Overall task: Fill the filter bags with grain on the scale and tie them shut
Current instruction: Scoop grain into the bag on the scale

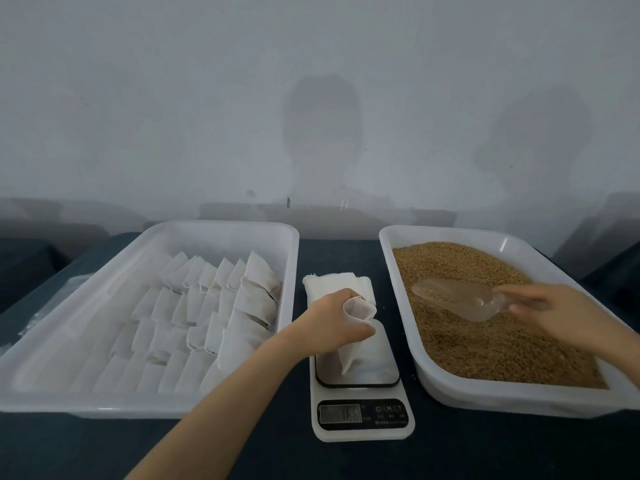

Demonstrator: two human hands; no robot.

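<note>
My left hand (334,318) holds a white filter bag (356,332) upright on the white scale (362,415), its mouth held open at the top. My right hand (557,308) grips the handle of a clear plastic scoop (453,297), which hovers over the brown grain (485,327) in the right tray (512,400). The scoop's bowl points left, towards the bag. A stack of flat empty filter bags (332,282) lies just behind the scale. The scale's display is lit, its digits blurred.
A large white tray (145,407) on the left holds several rows of filled, tied bags (214,306). A clear plastic wrapper (45,299) lies beside its left edge. Everything stands on a dark table (450,455) against a pale wall.
</note>
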